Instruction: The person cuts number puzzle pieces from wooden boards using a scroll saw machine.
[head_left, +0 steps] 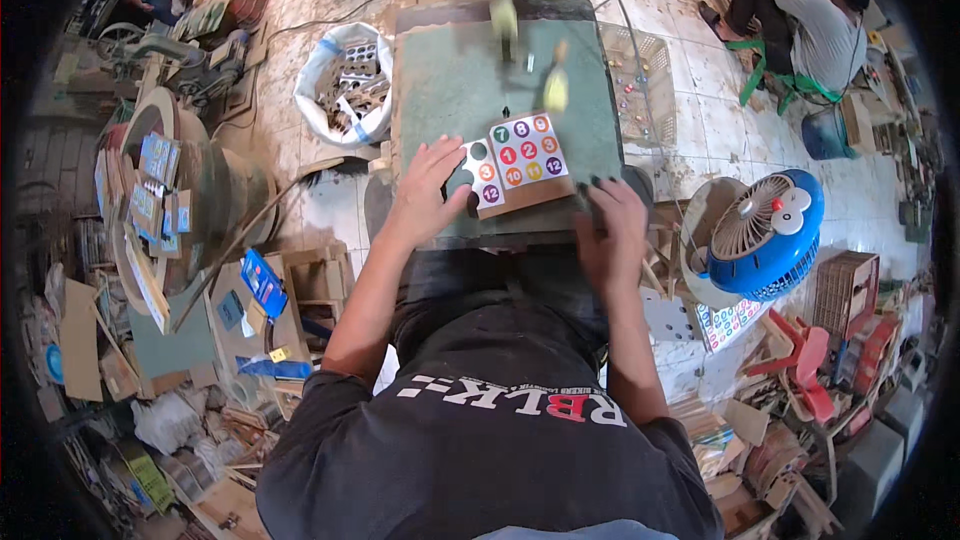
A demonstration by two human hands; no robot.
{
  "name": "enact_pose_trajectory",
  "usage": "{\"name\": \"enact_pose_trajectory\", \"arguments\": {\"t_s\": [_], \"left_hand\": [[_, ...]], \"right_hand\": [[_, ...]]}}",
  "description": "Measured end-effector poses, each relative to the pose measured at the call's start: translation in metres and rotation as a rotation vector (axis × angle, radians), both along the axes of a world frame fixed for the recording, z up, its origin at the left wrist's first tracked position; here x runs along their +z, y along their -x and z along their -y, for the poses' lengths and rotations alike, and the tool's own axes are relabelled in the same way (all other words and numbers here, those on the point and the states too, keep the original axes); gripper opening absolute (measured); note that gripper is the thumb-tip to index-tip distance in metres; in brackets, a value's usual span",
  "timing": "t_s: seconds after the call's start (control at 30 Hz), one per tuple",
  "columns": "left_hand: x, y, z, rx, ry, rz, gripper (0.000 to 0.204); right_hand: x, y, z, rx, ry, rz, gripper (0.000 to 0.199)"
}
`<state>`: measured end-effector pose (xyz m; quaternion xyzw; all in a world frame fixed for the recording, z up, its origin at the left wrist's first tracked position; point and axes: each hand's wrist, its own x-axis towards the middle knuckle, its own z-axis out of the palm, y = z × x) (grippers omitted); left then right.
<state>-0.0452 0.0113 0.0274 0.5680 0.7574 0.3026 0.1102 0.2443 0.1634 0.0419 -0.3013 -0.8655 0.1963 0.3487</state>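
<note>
A flat wooden board (525, 198) with a white face and rows of coloured, numbered circles lies slightly turned on the green work surface (440, 60). Dark round spots, which look like cut holes, show in its left column. My left hand (428, 190) rests on the board's left edge, its thumb and fingers spread apart. Beside the right corner is my right hand (612, 225), fingers apart and somewhat blurred, with nothing visible in it. Beyond the board stands a blurred machine part (503, 20) with a yellowish section. A blurred yellowish object with a narrow handle (556, 85) lies near it.
A white sack (345, 85) of perforated offcuts stands left of the work surface; a plastic crate (640, 70) is on the right. A blue fan (765, 235) sits at right. Another person (815, 35) sits at the far right. Wood scraps and tools crowd both sides.
</note>
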Motion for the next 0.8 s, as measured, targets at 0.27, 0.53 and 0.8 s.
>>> {"name": "enact_pose_trajectory", "arguments": {"t_s": [0.27,0.53,0.8], "left_hand": [[0.009,0.011,-0.033,-0.163,0.112,-0.124,0.064],[-0.002,0.013,-0.058,-0.123,0.035,-0.082,0.060],[-0.005,0.017,-0.069,-0.124,-0.012,-0.070,0.062]], "right_hand": [[0.010,0.069,0.002,0.168,0.100,0.386,0.086],[0.000,0.078,-0.025,0.131,0.066,0.411,0.088],[-0.004,0.082,-0.041,0.138,0.115,0.444,0.084]]}}
